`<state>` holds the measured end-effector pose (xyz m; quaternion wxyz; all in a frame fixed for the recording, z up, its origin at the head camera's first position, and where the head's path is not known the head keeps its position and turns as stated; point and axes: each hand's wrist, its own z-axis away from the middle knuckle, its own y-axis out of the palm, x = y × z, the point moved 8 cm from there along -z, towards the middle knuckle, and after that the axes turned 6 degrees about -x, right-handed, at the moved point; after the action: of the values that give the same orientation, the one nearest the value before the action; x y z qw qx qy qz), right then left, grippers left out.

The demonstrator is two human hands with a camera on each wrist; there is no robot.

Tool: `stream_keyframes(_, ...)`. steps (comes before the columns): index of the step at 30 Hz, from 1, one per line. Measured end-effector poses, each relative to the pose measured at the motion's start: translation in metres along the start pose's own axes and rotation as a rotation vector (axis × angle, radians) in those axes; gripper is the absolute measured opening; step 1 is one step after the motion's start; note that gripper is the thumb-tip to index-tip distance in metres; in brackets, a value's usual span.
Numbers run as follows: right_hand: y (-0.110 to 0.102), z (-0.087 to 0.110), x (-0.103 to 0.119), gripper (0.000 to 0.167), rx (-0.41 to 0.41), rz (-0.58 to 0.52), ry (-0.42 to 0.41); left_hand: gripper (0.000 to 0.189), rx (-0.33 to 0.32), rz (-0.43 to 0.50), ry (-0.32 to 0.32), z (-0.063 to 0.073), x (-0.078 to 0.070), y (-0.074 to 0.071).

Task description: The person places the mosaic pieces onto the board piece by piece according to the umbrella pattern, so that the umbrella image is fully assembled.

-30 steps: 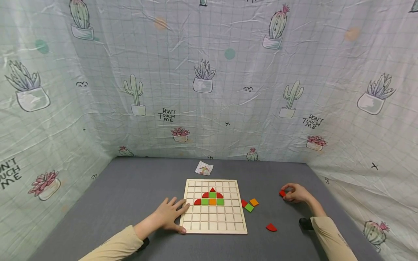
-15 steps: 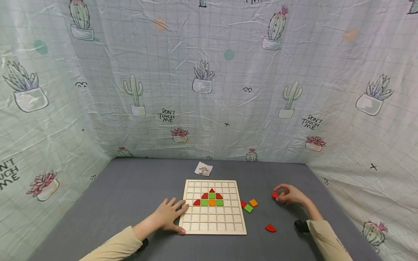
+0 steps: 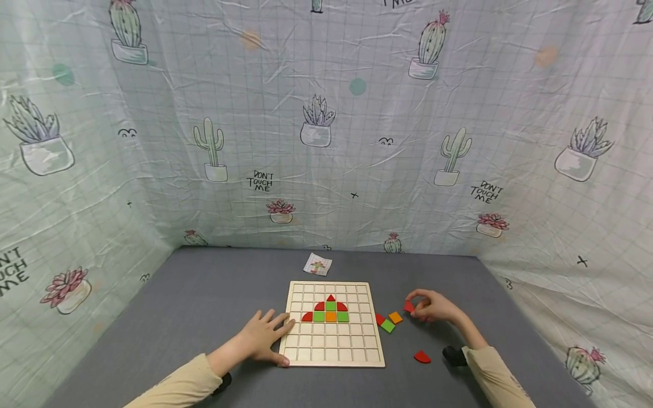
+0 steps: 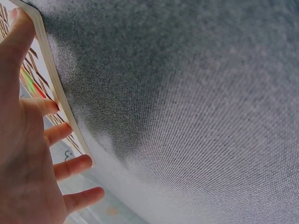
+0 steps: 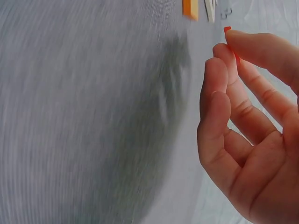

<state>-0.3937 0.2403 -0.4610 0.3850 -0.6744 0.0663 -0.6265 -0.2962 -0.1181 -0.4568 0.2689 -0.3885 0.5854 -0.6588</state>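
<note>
A wooden grid board (image 3: 331,345) lies on the grey table, with red, green and orange tiles set in its upper half, a red triangle at the top. My left hand (image 3: 265,338) rests with spread fingers on the board's left edge; the left wrist view shows the thumb on its face. Right of the board, my right hand (image 3: 437,307) pinches a red tile (image 3: 409,306) between thumb and fingers above the table. Only a thin edge of that tile (image 5: 227,31) shows in the right wrist view, so its full shape is hidden.
Beside the board's right edge lie an orange square tile (image 3: 395,317), a green square tile (image 3: 388,326) and a red tile (image 3: 380,319). A red quarter-circle tile (image 3: 422,357) lies nearer me. Behind the board is a small picture card (image 3: 318,264). A printed curtain (image 3: 326,170) surrounds the table.
My right hand has moved left toward the board, carrying the pinched red tile. My left hand stays on the board's edge, and the tiles on the board are unchanged.
</note>
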Motion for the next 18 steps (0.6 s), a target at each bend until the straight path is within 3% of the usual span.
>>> stream_keyframes(7,0.020,-0.008,0.021,0.037,0.026,0.003,-0.040,0.088,0.031,0.019,-0.018,-0.001,0.001,0.002)
stream_keyframes(18,0.051,-0.023,0.042,0.035,0.095,0.024,-0.112,0.089,0.021,-0.008,-0.013,0.001,0.001,0.001)
